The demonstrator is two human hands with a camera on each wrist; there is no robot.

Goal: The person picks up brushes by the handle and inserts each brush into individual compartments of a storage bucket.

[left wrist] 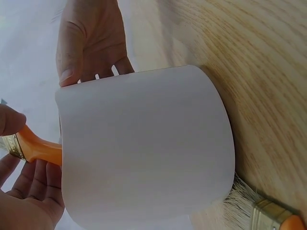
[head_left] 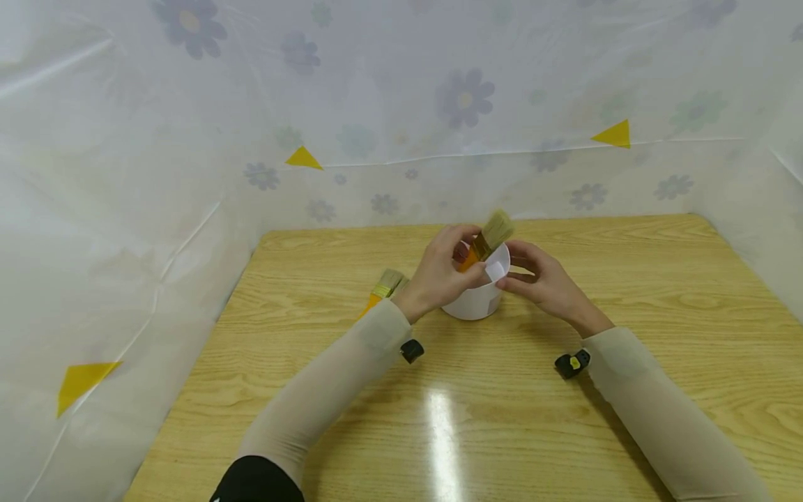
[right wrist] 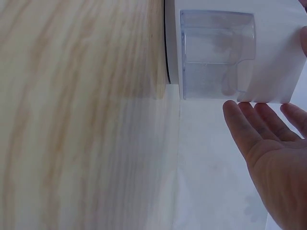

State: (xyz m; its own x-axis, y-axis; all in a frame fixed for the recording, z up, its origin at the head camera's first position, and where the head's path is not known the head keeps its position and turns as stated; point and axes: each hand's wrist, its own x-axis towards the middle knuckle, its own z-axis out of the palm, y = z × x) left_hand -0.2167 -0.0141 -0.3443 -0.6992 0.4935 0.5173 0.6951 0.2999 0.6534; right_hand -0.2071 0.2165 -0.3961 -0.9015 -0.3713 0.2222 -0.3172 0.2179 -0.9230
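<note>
Between left hand (head_left: 439,275) fingers (head_left: 461,236): orange-handled brush (head_left: 486,240), pinched, bristles up, handle inside white cup (head_left: 478,296). Right hand (head_left: 542,279) fingers straight, touching cup's rim. Second brush (head_left: 381,288) lies flat on worktop (head_left: 564,418), left of cup.

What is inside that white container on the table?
A paintbrush stands in the white container, orange handle down, bristles up, gripped by the left hand. The container's wall hides the handle's end and anything else inside.

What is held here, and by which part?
The left hand grips a paintbrush by its orange handle, over the white cup. The right hand holds nothing.
</note>
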